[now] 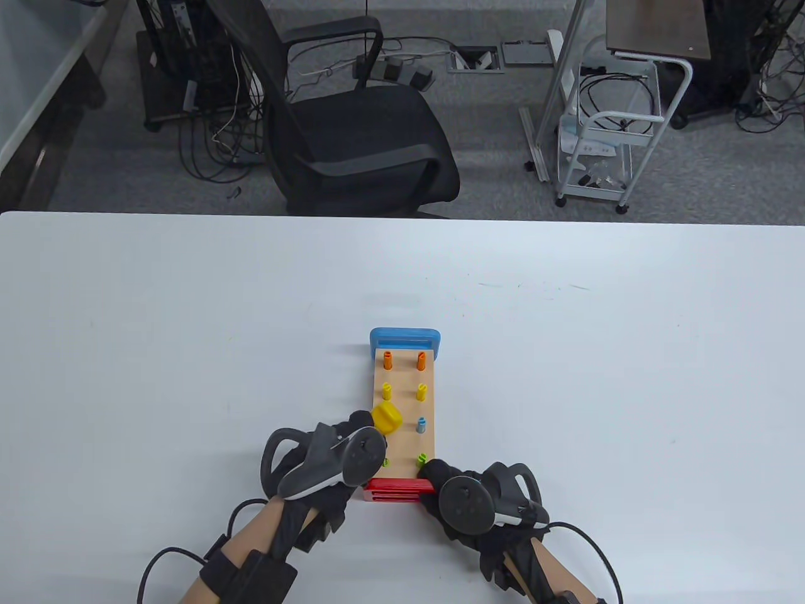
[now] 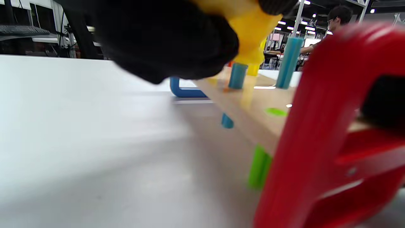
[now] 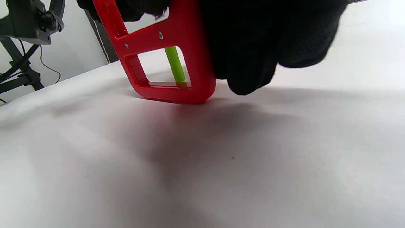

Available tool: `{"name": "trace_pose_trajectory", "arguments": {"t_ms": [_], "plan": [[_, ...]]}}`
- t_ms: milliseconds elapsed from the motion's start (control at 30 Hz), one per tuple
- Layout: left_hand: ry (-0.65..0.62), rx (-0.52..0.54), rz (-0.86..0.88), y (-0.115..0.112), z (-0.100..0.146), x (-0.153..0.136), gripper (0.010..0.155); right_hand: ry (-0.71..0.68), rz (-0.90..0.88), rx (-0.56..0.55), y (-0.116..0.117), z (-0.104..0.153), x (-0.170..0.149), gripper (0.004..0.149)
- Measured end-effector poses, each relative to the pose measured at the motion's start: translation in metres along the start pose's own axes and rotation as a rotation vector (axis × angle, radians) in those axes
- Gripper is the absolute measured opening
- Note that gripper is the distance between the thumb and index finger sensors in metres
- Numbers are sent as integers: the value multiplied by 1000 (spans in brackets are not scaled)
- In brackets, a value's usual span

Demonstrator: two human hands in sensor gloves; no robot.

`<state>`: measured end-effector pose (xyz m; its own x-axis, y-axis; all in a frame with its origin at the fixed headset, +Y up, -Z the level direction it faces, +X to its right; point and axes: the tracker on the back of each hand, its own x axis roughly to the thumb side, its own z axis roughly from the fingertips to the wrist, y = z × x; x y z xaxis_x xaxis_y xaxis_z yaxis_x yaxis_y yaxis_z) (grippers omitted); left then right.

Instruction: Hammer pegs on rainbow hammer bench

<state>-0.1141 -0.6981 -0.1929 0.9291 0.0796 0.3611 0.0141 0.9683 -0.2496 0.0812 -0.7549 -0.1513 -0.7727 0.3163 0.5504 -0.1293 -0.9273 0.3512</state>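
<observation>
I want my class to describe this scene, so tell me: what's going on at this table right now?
A person in sensor gloves is working a rainbow hammer bench on a white table. The left hand holds a yellow hammer with its head over the blue peg in the bench's left row. The right hand steadies the bench at its red end. The near-left green peg is already driven down; the orange, yellow and right-row pegs stand up.

black-gloved hands, grey trackers, bare forearms, black cables.

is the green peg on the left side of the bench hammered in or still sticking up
Hammered in. The left green peg sits flush with the bench top, and the left wrist view shows it protruding underneath.
</observation>
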Motion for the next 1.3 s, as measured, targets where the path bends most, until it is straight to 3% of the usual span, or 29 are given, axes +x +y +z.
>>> {"name": "trace_pose_trajectory", "arguments": {"t_ms": [33, 67, 300, 400, 433, 467, 500, 533, 567, 633, 700, 733, 800, 933, 967, 1000, 1067, 1100, 1133, 1200, 1267, 1300], "plan": [[4, -37, -4, 0, 1, -1, 66, 0, -1, 1, 0, 0, 0, 51], [-1, 45, 19, 0, 3, -2, 66, 2, 0, -1, 0, 0, 0, 51], [-1, 281, 189, 26, 21, -12, 68, -2, -1, -1, 0, 0, 0, 51], [-14, 400, 229, 25, 26, -11, 68, -2, -1, -1, 0, 0, 0, 51], [-7, 341, 186, 17, 18, -9, 67, -2, -2, 0, 0, 0, 0, 51], [29, 87, 32, 2, 5, -5, 67, -1, -1, 0, 0, 0, 0, 51], [49, -97, -77, -8, -1, -5, 66, -1, -1, 0, 0, 0, 0, 51], [22, -19, -67, -1, 1, -6, 66, -1, 0, 1, 0, 0, 0, 51], [17, 137, 10, -1, 3, -4, 66, 1, 3, 1, 0, 0, 0, 51], [30, -34, -43, 0, 2, -4, 66, 0, 1, 0, 0, 0, 0, 51], [19, 66, -7, -1, 1, -5, 66, 2, 3, -1, 0, 0, 0, 51], [23, 29, -20, -1, 1, -6, 66, 2, 4, -1, 0, 0, 0, 51], [28, 71, 3, 4, 5, -8, 66, 0, 1, -1, 0, 0, 0, 51], [-18, 335, 229, 22, 23, -14, 67, 0, 2, -1, 0, 0, 0, 51], [-23, 351, 252, 20, 22, -15, 67, 0, 1, 0, 0, 0, 0, 51], [-17, 310, 217, 13, 15, -13, 67, 0, 0, 0, 0, 0, 0, 51], [34, -47, -88, -10, -4, -7, 66, 1, 0, 1, 0, 0, 0, 51], [16, -31, -139, -8, 6, -8, 65, 1, 2, 1, 0, 0, 0, 51], [22, 163, -24, -7, 3, -6, 65, 3, 3, 1, 0, 0, 0, 51], [37, 0, -47, -7, -1, -4, 65, 2, 2, 0, 0, 0, 0, 51], [23, 99, -7, -9, -1, -5, 65, 4, 4, 0, 0, 0, 1, 51], [27, 68, -20, -9, -1, -5, 65, 5, 5, 0, 0, 0, 1, 51]]}}
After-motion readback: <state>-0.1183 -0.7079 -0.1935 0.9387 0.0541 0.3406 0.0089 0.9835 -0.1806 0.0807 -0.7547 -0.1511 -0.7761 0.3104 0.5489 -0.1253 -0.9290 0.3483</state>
